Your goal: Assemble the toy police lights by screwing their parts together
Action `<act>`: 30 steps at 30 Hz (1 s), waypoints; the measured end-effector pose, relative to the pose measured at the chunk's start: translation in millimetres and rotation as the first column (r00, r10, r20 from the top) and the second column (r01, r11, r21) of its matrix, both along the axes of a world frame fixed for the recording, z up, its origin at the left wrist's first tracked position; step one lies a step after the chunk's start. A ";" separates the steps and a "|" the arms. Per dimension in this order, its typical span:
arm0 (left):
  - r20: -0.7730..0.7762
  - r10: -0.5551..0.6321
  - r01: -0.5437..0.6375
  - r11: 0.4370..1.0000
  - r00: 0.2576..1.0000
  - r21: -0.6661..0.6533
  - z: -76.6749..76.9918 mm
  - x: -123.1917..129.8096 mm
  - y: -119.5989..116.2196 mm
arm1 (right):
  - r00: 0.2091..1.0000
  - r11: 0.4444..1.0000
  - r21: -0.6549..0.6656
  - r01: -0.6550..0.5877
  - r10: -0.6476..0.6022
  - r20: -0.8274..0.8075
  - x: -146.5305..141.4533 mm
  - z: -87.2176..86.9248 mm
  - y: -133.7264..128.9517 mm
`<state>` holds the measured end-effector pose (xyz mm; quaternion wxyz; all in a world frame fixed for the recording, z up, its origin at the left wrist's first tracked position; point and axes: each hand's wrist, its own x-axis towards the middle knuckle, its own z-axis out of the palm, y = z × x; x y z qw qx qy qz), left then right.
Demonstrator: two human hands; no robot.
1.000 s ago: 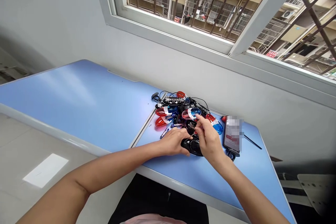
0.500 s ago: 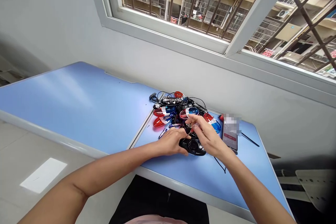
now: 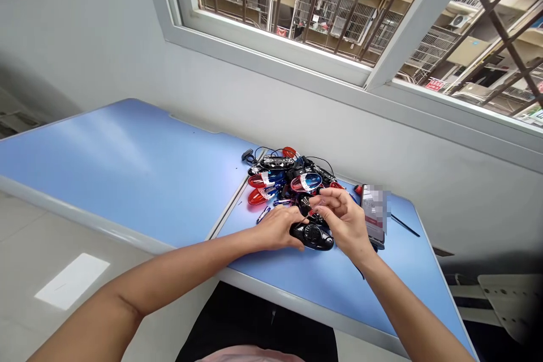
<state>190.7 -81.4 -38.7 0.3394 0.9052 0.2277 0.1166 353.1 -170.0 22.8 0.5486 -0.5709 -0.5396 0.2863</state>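
My left hand grips the left end of a glossy black oval housing with a round speaker-like grille, close to the table's front edge. The fingers and thumb of my right hand are closed around a small screwdriver with a reddish handle. Its thin shaft slants down to the left, toward the housing near my left fingertips; whether the tip touches a screw is too small to tell. Behind the hands lies a heap of red-and-blue lamp covers and black electronic parts.
A phone lies right of my right hand, with a black cable tie-like strip beyond it. Loose batteries rest left of the heap. The blue table meets the wall below a barred window.
My right hand has turned and shifted slightly right, its fingers now curled lower around the screwdriver handle. The left hand and the black housing have stayed nearly still.
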 end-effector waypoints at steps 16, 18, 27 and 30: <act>0.001 0.008 -0.008 1.000 1.000 0.015 -4.5 -0.3 0.3 | 0.965 0.980 0.038 -0.195 0.185 0.185 6.3 12.5 13.2; 0.007 0.006 -0.006 1.000 1.000 0.012 -4.1 -0.5 0.5 | 0.968 0.988 0.108 -0.110 0.082 0.237 3.9 10.0 12.8; -0.019 0.010 -0.009 1.000 1.000 0.015 -1.0 0.2 -0.2 | 0.938 0.974 0.078 -0.211 0.179 0.298 6.1 21.1 10.2; -0.011 0.016 -0.015 1.000 1.000 0.017 -2.6 0.0 0.0 | 0.948 0.984 0.110 -0.142 0.103 0.301 4.4 20.1 10.1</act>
